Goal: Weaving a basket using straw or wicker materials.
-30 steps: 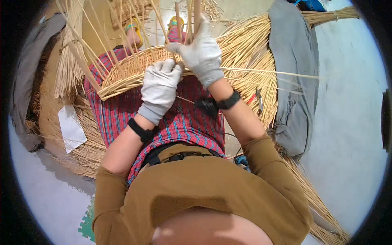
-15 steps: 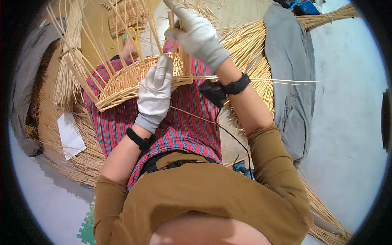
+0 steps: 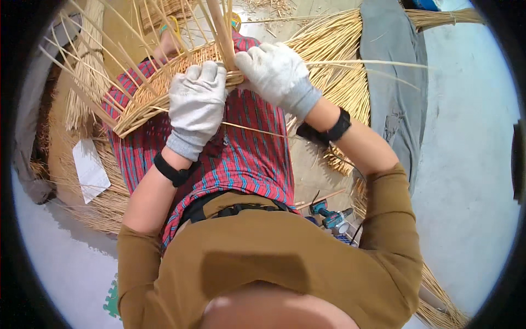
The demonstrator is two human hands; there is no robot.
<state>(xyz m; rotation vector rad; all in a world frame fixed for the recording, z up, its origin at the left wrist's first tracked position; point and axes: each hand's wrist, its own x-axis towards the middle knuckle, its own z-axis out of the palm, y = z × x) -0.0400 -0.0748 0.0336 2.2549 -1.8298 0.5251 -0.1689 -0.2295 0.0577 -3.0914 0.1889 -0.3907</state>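
Observation:
A half-woven rattan basket [image 3: 143,107] with several upright spokes rests on my red checked lap cloth [image 3: 252,156]. My left hand [image 3: 196,101], in a white knit glove, is curled shut on the front rim near the right end. Just right of it my gloved right hand [image 3: 271,74] is closed on the weaving strands at that corner, beside a thick upright stake [image 3: 219,30]. Long loose strands [image 3: 383,62] stick out rightward behind it; another [image 3: 255,130] runs below my left hand. My fingertips are partly hidden.
Rattan bundles lie at left [image 3: 87,77] and right [image 3: 329,41]. A grey cloth [image 3: 392,93] borders the right pile. A teal power drill [image 3: 329,216] lies by my right hip, a white sheet [image 3: 90,170] at left. My sandalled feet [image 3: 167,38] show beyond the basket.
My right hand has come down from high on the upright stakes to the corner of the rim. My left hand's fingers have curled tighter, and the basket sits slightly higher in view.

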